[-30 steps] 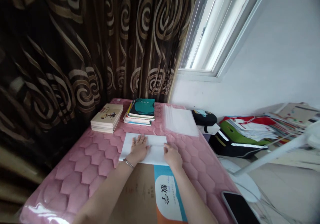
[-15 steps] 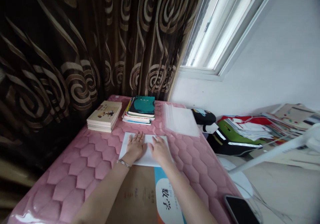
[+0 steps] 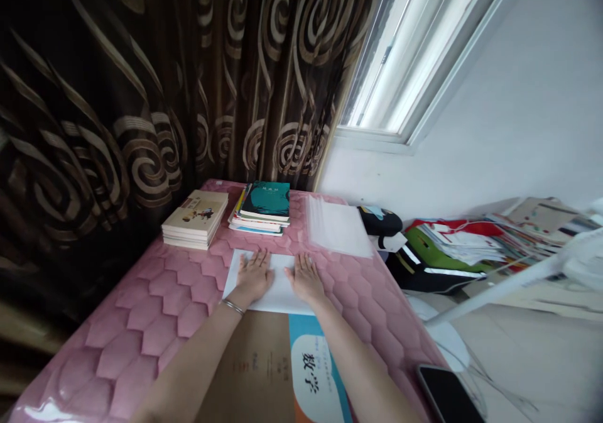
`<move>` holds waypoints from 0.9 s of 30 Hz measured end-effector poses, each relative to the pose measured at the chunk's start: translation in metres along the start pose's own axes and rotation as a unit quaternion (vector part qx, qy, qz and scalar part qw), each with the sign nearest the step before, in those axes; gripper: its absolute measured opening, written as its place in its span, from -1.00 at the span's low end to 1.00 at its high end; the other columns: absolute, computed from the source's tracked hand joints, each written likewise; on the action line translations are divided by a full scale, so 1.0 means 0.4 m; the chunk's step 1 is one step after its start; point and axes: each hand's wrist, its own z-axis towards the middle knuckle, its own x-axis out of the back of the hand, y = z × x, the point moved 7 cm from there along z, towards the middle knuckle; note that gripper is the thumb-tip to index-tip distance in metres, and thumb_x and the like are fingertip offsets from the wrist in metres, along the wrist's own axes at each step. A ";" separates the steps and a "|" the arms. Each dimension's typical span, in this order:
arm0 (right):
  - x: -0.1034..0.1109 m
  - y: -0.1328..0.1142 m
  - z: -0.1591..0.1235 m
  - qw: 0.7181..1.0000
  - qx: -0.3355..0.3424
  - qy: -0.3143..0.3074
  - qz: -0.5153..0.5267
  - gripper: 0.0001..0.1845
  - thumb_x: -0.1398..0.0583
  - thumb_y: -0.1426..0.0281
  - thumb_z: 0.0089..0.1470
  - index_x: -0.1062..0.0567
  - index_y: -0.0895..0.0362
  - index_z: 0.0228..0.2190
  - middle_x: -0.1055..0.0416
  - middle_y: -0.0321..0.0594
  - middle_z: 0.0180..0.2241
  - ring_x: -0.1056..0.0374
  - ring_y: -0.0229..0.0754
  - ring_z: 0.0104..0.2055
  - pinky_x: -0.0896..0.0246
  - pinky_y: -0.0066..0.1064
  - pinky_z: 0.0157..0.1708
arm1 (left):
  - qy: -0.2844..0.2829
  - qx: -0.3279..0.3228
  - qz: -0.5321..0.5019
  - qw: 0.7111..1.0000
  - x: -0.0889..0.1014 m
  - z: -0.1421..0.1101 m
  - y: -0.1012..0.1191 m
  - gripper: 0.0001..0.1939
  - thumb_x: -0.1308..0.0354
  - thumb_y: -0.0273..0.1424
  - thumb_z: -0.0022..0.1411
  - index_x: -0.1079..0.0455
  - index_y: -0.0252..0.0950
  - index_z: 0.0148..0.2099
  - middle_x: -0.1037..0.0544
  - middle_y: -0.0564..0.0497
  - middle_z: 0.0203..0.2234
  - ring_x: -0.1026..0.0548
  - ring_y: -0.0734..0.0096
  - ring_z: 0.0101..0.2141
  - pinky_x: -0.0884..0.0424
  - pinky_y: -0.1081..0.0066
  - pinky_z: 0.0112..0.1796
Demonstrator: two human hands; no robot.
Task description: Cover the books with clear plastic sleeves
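Under my fingers (image 3: 260, 259) the paper (image 3: 277, 294) was white; on my side of them, the book (image 3: 264, 347) was brown — edged blue and orange, black characters (image 3: 308, 371) on white. Around my fingers the cover (image 3: 141, 329) was pink with hexagons; beyond them the top volume (image 3: 268, 200) was teal and black, the curtain (image 3: 264, 96) dark brown — swirled with tan.

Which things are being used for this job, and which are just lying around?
Seem to belong:
white sheet, under the left hand and right hand
brown-and-blue book
pale sheets, perhaps

Seem to be just lying about:
cream book stack
green-topped book stack
phone
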 end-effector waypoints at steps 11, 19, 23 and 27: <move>-0.008 0.017 0.006 1.000 -0.012 -0.006 -0.018 -0.21 0.21 0.09 0.29 0.10 0.43 0.30 0.27 0.08 0.36 0.36 0.00 0.40 0.46 -0.20 0.31 | 0.030 0.120 0.087 0.988 0.069 -0.049 -0.174 -0.45 0.25 -0.31 0.37 0.00 -0.22 0.37 -0.07 -0.05 0.33 0.00 0.08 0.31 0.36 -0.23 0.23; 0.001 0.007 0.000 0.999 -0.017 -0.001 -0.029 -0.21 0.21 0.10 0.29 0.11 0.45 0.29 0.27 0.09 0.36 0.35 0.00 0.40 0.46 -0.21 0.31 | 0.012 0.090 0.098 0.991 0.050 -0.017 -0.030 -0.37 0.21 -0.58 0.24 0.00 -0.41 0.36 -0.03 -0.18 0.34 0.11 0.07 0.34 0.41 -0.21 0.23; 0.005 0.006 -0.005 0.999 -0.017 0.003 -0.029 -0.22 0.18 0.11 0.29 0.10 0.45 0.29 0.27 0.10 0.36 0.33 0.01 0.40 0.42 -0.19 0.31 | -0.022 0.016 0.031 0.999 -0.006 0.009 0.052 -0.39 0.23 -0.33 0.33 0.07 -0.37 0.39 0.05 -0.05 0.36 0.09 0.21 0.34 0.21 -0.06 0.28; 0.009 0.010 -0.005 0.999 -0.010 0.006 -0.041 -0.21 0.18 0.10 0.29 0.09 0.46 0.29 0.25 0.11 0.35 0.31 0.02 0.39 0.39 -0.19 0.31 | -0.025 0.006 -0.007 1.000 -0.018 0.015 0.021 -0.35 0.28 -0.22 0.34 0.13 -0.35 0.40 0.08 -0.03 0.36 0.11 0.20 0.34 0.32 -0.12 0.26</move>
